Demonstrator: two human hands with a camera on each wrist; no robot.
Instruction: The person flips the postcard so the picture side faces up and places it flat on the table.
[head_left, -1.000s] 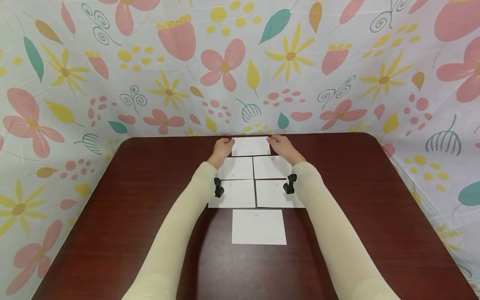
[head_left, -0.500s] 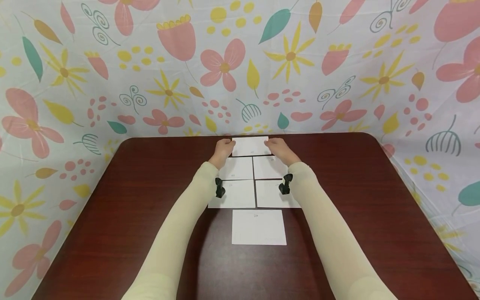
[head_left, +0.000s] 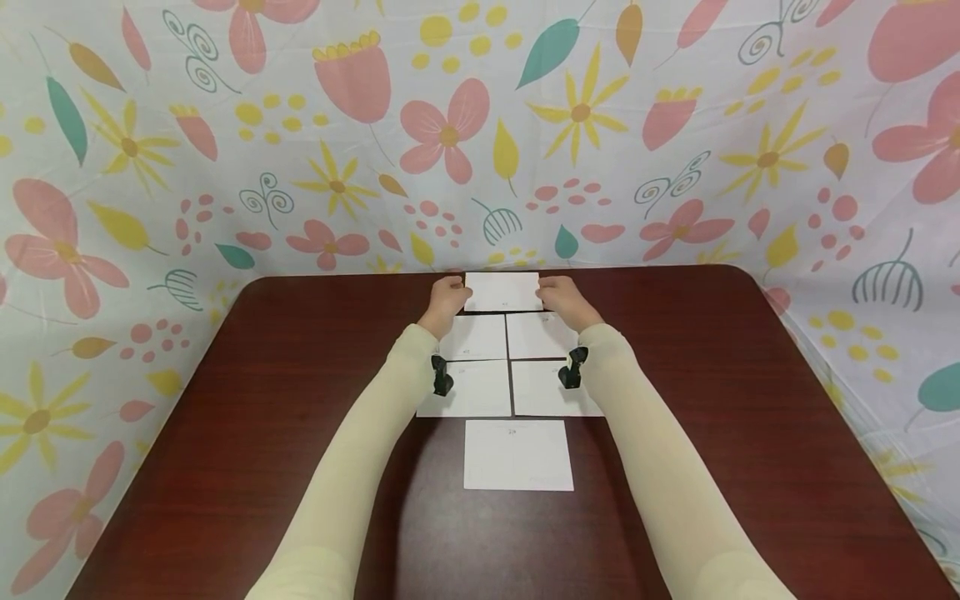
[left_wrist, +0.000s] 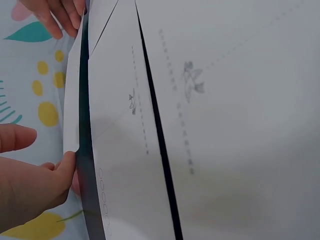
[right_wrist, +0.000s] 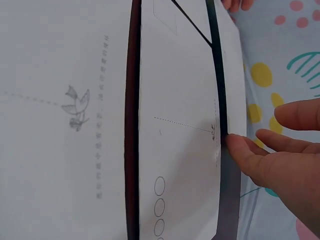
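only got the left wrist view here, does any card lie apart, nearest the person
Observer: Yes, the head view shows a single card nearer than the two rows of cards.
Operator: my view cuts off part of the right hand, what's its thumb on
Observer: In the right wrist view, it is on the end of the far card.
Operator: any print close to that hand
Observer: Yes, a column of circles on the right card of the adjacent row.
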